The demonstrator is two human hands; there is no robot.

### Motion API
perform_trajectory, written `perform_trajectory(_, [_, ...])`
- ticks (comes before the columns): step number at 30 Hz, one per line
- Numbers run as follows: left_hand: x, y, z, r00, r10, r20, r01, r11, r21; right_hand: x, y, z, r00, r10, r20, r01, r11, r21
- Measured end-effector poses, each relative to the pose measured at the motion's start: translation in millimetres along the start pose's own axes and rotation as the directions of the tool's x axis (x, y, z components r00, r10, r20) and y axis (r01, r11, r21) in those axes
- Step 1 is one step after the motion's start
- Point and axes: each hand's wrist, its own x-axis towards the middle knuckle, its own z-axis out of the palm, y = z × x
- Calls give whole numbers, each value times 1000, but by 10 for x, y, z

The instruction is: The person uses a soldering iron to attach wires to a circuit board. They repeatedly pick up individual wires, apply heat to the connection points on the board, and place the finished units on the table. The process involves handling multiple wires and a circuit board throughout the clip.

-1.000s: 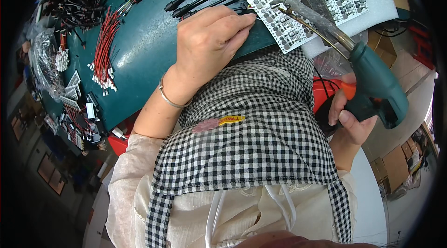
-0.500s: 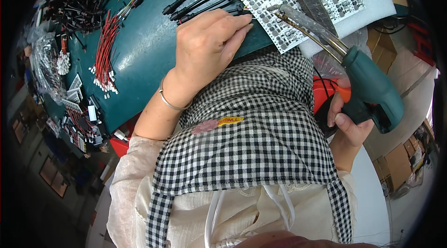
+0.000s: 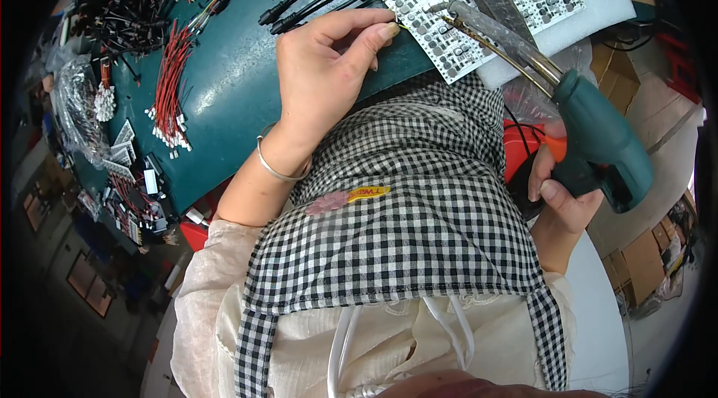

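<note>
Light glints off the green table [image 3: 213,99] in front of you, its edge running slantwise past your lap. To your right, pale floor [image 3: 667,174] spreads beneath cardboard boxes [image 3: 642,269] stacked near the edge of view, while an open carton [image 3: 617,88] stands just beyond the table and a red container [image 3: 677,73] sits farther off. Brightness washes the far right; to your left, the room falls into shadow around a brownish rectangular panel [image 3: 88,286], too dim to identify.

Green soldering gun [image 3: 583,103], checked apron [image 3: 404,241]
</note>
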Motion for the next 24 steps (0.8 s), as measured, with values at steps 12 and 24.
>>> perform_trajectory(12, [-46,-123,128,893,429,-136,-376,878,297,-33,22,15,1000,-10,-9,10,1000,-7])
perform_trajectory(24, [31,-87,28,836,548,-20,-502,780,375,-60,57,-29,999,15,33,-15,1000,-4])
